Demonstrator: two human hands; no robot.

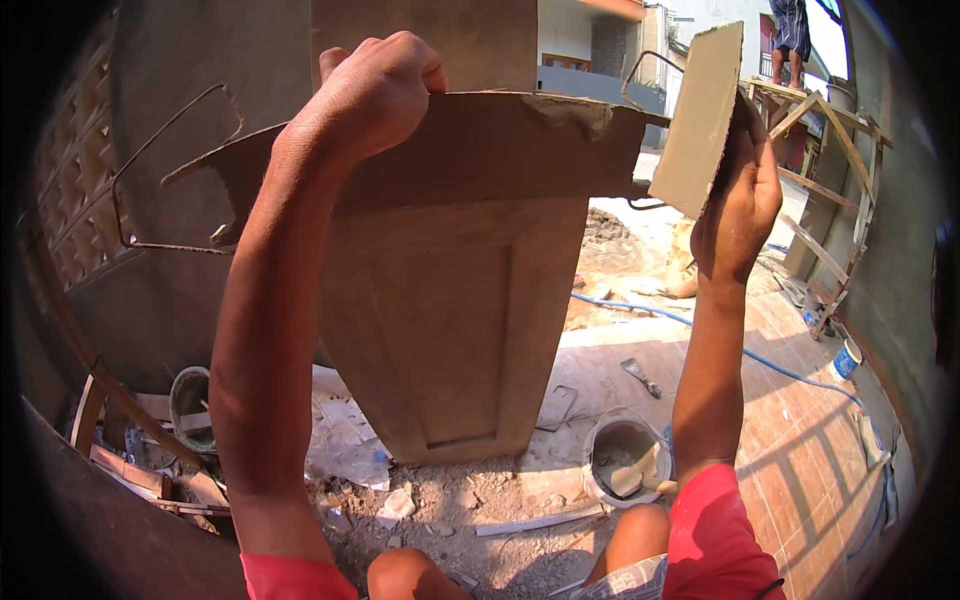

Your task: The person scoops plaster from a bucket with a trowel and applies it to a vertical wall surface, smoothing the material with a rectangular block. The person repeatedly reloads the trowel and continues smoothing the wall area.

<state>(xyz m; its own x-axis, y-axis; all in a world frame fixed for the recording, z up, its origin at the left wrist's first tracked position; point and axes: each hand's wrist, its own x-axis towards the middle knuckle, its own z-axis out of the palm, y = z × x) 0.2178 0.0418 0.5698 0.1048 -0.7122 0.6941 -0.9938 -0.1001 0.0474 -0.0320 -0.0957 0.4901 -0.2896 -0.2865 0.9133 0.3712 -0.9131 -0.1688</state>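
Standing against the brown panelled pillar (440,330), the big cardboard sheet (480,150) is held up at its top edge by the left hand (375,85), its grip clenched, while the right hand (740,205) grasps a torn-off cardboard piece (700,120), the sheet's right end ragged, apparently only partly torn down.

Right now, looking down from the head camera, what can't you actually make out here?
- Head view: the left hand fingertips are hidden behind the torn cardboard sheet.
- The right hand palm is covered by the smaller cardboard piece it holds.
- The top of the panelled column is behind the cardboard.
- The bucket contents are too small to identify.
- The distant person is cut off by the top edge.
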